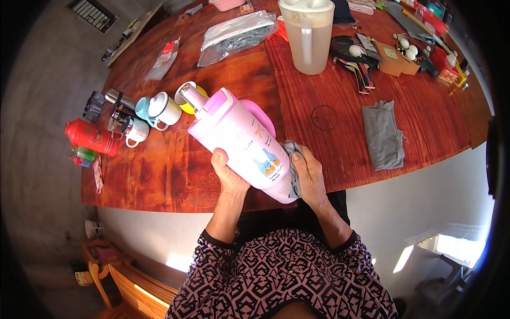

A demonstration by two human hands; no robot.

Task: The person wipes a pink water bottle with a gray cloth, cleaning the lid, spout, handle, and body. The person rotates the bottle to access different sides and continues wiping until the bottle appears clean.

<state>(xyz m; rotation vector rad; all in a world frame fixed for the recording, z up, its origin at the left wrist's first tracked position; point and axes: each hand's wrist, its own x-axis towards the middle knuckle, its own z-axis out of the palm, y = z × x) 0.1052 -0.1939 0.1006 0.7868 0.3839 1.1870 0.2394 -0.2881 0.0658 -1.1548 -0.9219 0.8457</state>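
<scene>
A pink tumbler (243, 147) with a handle and a clear spout cap is tilted over the table's near edge, its lid toward the upper left. My left hand (230, 173) grips the side of its body. In my right hand (310, 175) is a grey cloth (294, 169), pressed against the tumbler near its base. Printed pictures and writing face up on the tumbler. A second grey cloth (383, 135) lies folded on the table to the right.
The red-brown wooden table (239, 79) holds a white enamel mug (164, 107), a yellow cup (187, 107) and a red bottle (91, 137) at left. A large plastic pitcher (306, 44) stands behind. Table tennis paddles (358, 75) lie at right; a wooden bench (135, 291) is below.
</scene>
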